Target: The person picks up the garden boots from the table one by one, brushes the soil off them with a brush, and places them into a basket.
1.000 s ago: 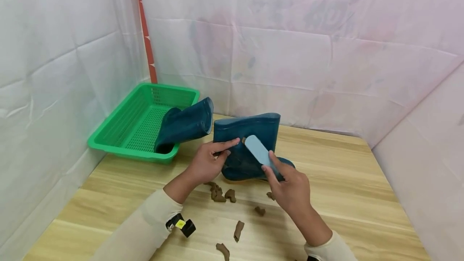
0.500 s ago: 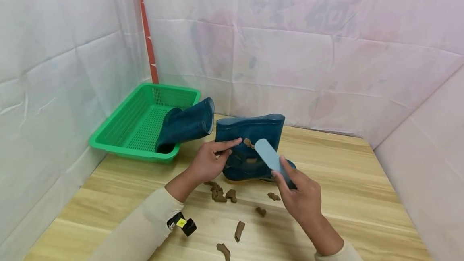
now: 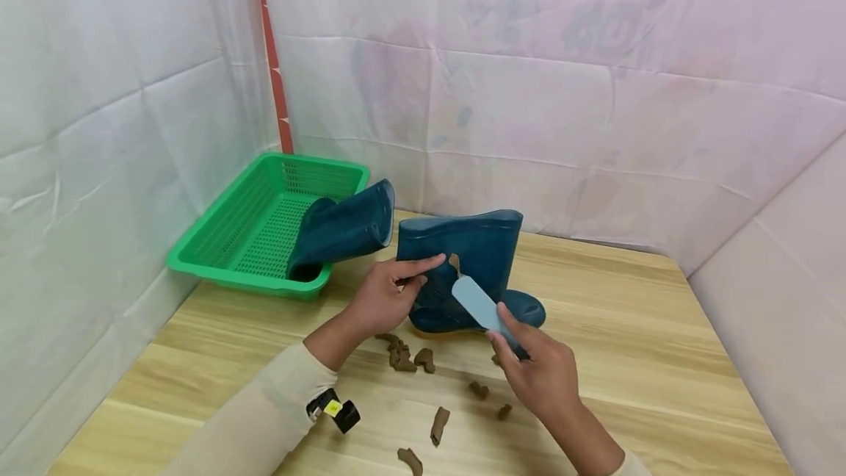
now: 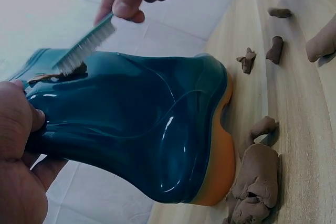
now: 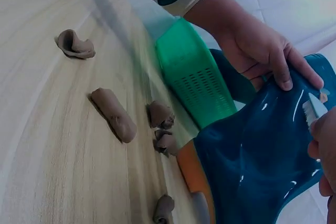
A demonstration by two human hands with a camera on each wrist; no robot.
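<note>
A dark teal rubber boot (image 3: 489,241) with an orange sole stands on the table. My left hand (image 3: 386,292) grips its shaft at the side; the left wrist view shows the thumb on the near face and fingers behind. In my right hand (image 3: 542,373) I hold a scrubbing brush (image 3: 476,302) with a pale blue back, pinched between thumb and fingers. Its white bristles (image 4: 86,48) face the shaft, at a strip of brown clay (image 3: 454,263) stuck there. In the head view the brush hides part of the boot's lower shaft.
A green plastic basket (image 3: 192,264) stands at the left, with a second teal boot (image 3: 344,225) leaning over its rim. Several brown clay lumps (image 3: 440,426) lie on the wooden table (image 3: 628,336) before the boot. White sheeting (image 3: 515,109) hangs at the back and sides.
The brush moved right, off the clay, then back left and lower against the shaft. A small clay crumb now lies on the table near my right hand. My left hand keeps its grip.
</note>
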